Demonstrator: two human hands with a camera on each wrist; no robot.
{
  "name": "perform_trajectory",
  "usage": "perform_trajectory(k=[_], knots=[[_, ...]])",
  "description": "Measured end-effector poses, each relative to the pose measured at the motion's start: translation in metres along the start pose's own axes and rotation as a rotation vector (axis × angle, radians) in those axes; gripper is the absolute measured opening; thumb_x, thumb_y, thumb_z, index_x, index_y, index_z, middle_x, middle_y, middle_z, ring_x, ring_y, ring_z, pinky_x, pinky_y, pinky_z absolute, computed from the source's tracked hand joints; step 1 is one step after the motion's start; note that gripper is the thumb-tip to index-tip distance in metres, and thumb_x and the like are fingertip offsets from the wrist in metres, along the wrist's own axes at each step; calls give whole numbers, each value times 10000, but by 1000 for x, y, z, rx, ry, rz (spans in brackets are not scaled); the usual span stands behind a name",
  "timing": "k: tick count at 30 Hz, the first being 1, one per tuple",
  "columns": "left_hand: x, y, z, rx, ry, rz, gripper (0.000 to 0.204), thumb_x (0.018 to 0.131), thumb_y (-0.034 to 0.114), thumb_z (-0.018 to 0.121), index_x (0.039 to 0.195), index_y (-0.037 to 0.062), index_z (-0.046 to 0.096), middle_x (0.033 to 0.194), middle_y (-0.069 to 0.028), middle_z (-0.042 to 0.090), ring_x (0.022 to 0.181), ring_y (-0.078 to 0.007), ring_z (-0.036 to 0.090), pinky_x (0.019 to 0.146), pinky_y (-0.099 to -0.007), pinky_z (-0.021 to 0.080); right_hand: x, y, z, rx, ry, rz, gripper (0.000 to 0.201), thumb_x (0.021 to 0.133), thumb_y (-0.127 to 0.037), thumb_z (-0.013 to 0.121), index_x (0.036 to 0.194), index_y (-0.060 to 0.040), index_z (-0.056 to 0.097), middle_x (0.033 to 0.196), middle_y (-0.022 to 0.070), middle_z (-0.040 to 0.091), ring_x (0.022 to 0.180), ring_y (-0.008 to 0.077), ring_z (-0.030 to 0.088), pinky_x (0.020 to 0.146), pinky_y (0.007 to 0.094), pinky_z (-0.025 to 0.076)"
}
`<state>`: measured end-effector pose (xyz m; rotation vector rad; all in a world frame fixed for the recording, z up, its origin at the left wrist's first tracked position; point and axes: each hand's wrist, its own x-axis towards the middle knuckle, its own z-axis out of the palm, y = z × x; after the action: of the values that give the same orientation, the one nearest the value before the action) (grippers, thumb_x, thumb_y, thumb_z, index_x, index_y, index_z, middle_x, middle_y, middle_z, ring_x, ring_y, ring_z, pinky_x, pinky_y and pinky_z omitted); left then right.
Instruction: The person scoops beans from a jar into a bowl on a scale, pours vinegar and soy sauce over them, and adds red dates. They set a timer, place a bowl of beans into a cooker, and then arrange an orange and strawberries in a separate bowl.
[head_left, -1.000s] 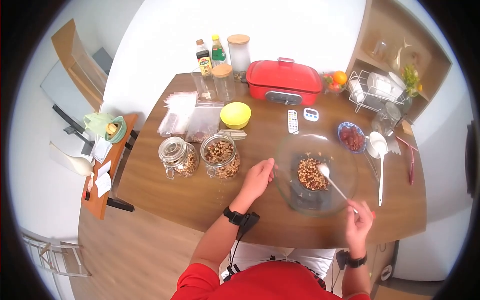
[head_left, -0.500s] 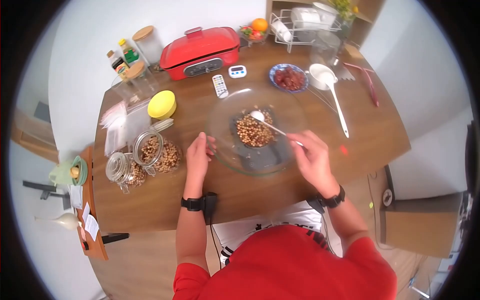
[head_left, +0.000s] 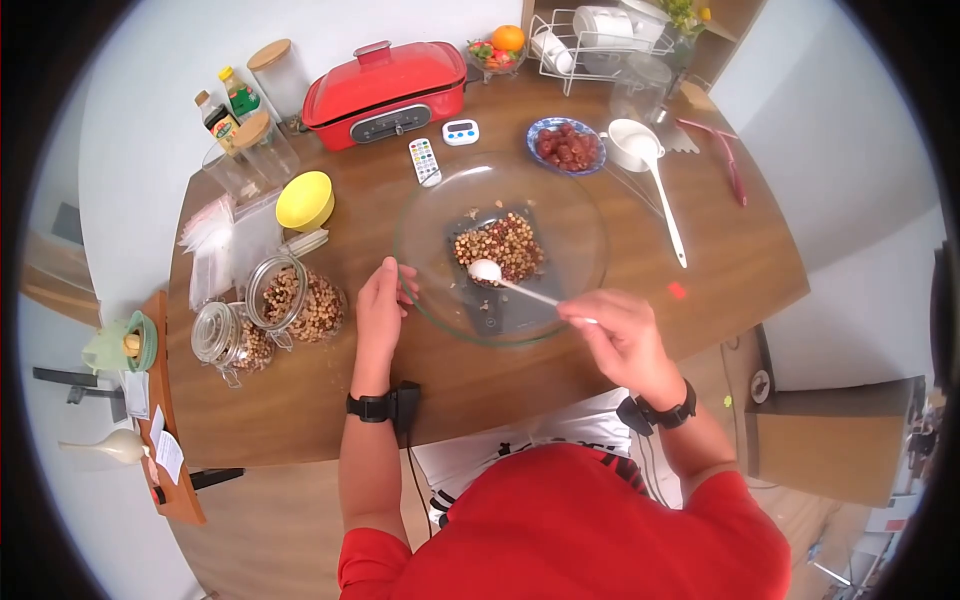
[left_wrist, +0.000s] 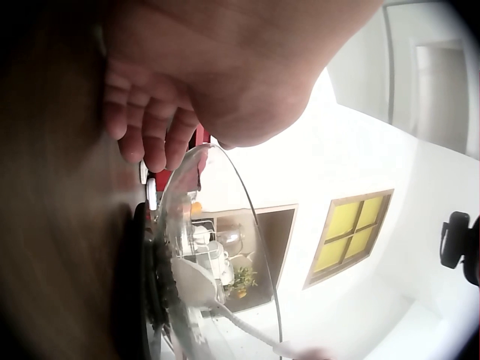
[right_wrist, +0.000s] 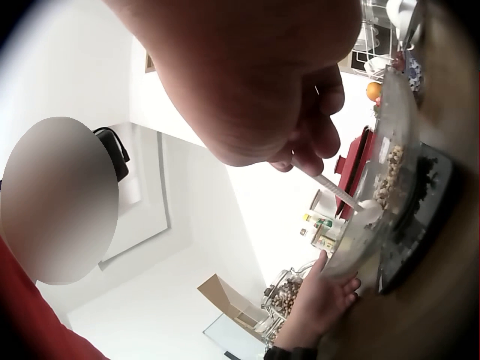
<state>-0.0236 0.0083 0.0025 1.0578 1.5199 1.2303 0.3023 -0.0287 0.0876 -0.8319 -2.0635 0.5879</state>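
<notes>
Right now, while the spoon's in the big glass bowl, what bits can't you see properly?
- White spoon, handle end: right wrist view, hidden by the right hand.
- Most of the right hand: left wrist view, cut off by the bottom edge.
- Nut-like pieces in the glass bowl: head view, too small to name.
- White timer, any numbers: head view, too small.

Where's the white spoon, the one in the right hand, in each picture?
Head: white spoon near the centre.
Left wrist: white spoon low, mostly left of centre, seen through glass.
Right wrist: white spoon right of centre.
Shared landmark: the glass bowl.
</notes>
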Motion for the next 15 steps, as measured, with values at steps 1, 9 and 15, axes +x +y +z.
perform_trajectory(k=[1, 9, 15], knots=[[1, -1, 0, -4, 3, 0, 502, 1084, 469, 448, 1014, 46, 710, 814, 2, 658, 699, -73, 565, 579, -221, 426, -1, 4, 3, -1, 62, 65, 189, 914, 66, 619, 1058, 12, 728, 859, 137, 710, 755, 260, 692, 665, 332, 541], [1, -2, -1, -7, -8, -11, 494, 1089, 461, 442, 1024, 49, 706, 816, 8, 652, 705, -72, 560, 589, -218, 424, 17, 11, 14, 9, 211, 226, 154, 941, 36, 632, 1060, 16, 728, 864, 130, 718, 761, 226, 705, 674, 319, 542], [2, -2, -2, -13, -4, -14, 501, 1086, 473, 444, 1021, 50, 704, 820, 7, 652, 707, -75, 559, 592, -223, 424, 10, 6, 2, 19, 73, 83, 180, 932, 44, 639, 1086, 13, 728, 872, 134, 714, 758, 230, 701, 669, 312, 539]])
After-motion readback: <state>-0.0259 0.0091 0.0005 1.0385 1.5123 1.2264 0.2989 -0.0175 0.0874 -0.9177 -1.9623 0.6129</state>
